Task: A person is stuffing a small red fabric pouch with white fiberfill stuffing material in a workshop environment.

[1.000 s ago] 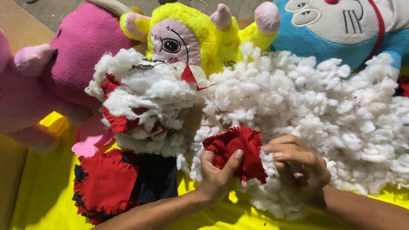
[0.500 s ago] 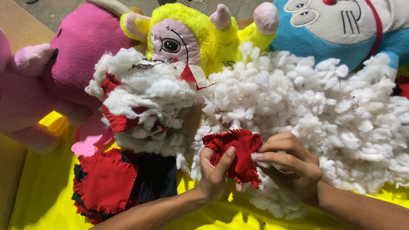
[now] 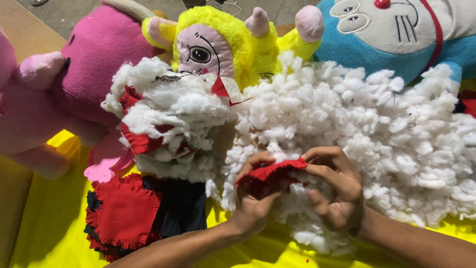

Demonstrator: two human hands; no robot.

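Two hands work at the near edge of the white stuffing pile point(image 3: 357, 129): the left hand point(image 3: 255, 203) pinches the rim of a red fabric pouch point(image 3: 270, 173) between thumb and fingers, and the right hand point(image 3: 334, 191) is curled closed on the opposite rim, apparently to keep the mouth spread. Stuffing lies directly beneath and behind the pouch, within reach. Left of the pile lie red frayed fabric pieces point(image 3: 124, 213); beyond it rest a yellow plush toy point(image 3: 223, 39), a pink plush toy point(image 3: 89, 69) and a blue plush toy point(image 3: 396, 34).

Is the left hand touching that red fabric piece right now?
Touching: the head view shows the left hand with its fingers gripping the red fabric piece.
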